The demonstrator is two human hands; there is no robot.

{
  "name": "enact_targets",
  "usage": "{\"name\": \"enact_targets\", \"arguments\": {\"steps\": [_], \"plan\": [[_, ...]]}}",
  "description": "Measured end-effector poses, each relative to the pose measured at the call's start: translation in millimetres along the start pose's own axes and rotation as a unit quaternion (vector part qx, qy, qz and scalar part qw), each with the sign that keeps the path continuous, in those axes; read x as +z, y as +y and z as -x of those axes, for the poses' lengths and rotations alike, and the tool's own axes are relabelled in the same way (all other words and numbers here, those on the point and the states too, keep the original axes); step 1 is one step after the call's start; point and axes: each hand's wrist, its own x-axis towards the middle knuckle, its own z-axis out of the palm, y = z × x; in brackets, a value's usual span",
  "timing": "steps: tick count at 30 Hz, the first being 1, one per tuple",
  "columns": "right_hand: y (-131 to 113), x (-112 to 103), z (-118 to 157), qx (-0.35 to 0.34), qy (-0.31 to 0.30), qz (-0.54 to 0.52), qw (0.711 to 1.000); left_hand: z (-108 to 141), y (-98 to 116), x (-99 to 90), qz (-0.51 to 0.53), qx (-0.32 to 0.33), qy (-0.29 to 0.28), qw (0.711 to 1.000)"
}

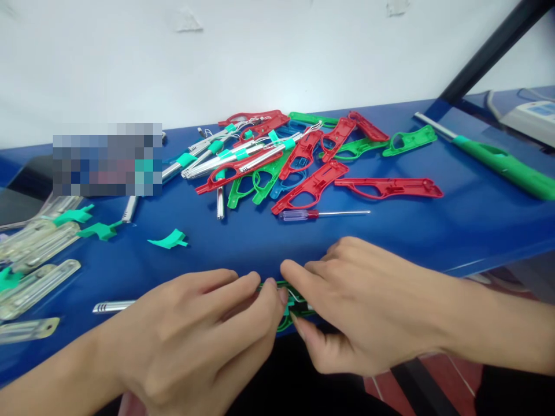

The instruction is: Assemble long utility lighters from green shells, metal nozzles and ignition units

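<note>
At the table's front edge, my left hand [203,329] is closed round a green lighter casing [284,325], its fingertips pressed together near the casing's middle. A silver metal tube [113,307] with slots at its tip sticks out to the left from behind that hand. My right hand [364,306] grips the casing's other side between thumb and fingers. A thin white wire [296,296] and some teal lever-like plastic show in the gap between the hands. Most of the casing is hidden by my fingers.
Beyond my hands lie red casing halves [390,188], green ones, wired metal tubes [208,159] and a screwdriver [303,215]. Teal triggers [170,238] and clear fuel tanks [47,292] are at left. An assembled green lighter [505,162] and a white device [533,121] sit right.
</note>
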Motion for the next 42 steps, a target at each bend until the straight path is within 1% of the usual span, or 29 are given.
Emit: {"name": "enact_targets", "arguments": {"steps": [4,9,15,18,21,24,26,29,36,42], "plan": [[-1.2,0.1,0.8,0.007,0.001,-0.004,1.000,-5.3,-2.8,-3.8,-0.010,0.034,0.004,0.999],[-1.3,-3.2,0.4,0.024,-0.022,-0.026,0.999,-5.1,-7.0,-8.9,0.000,0.062,-0.002,0.998],[2.5,-8.4,1.4,0.017,-0.044,-0.050,0.998,-3.3,-9.7,-8.4,-0.011,0.077,-0.016,0.997],[4.2,-10.5,2.7,0.006,-0.059,-0.051,0.997,-3.7,-8.4,-7.4,-0.012,0.077,-0.019,0.997],[6.2,-11.4,2.3,-0.027,-0.070,-0.023,0.997,-3.8,-6.1,-6.7,-0.019,0.076,-0.009,0.997],[8.0,-11.5,0.6,-0.056,-0.093,0.004,0.994,-3.6,-5.0,-6.5,-0.022,0.080,-0.005,0.997],[8.2,-11.4,-0.3,-0.054,-0.105,0.006,0.993,-3.8,-5.0,-6.9,-0.018,0.086,-0.004,0.996],[7.3,-10.6,-0.2,-0.039,-0.101,-0.003,0.994,-5.2,-5.6,-8.1,-0.017,0.085,-0.011,0.996],[7.1,-4.9,3.0,-0.037,-0.074,-0.023,0.996,-7.1,-6.6,-8.0,-0.019,0.077,-0.015,0.997],[5.3,-2.2,6.3,-0.019,-0.056,-0.021,0.998,-3.5,-7.4,-8.0,-0.047,0.090,-0.037,0.994]]}}
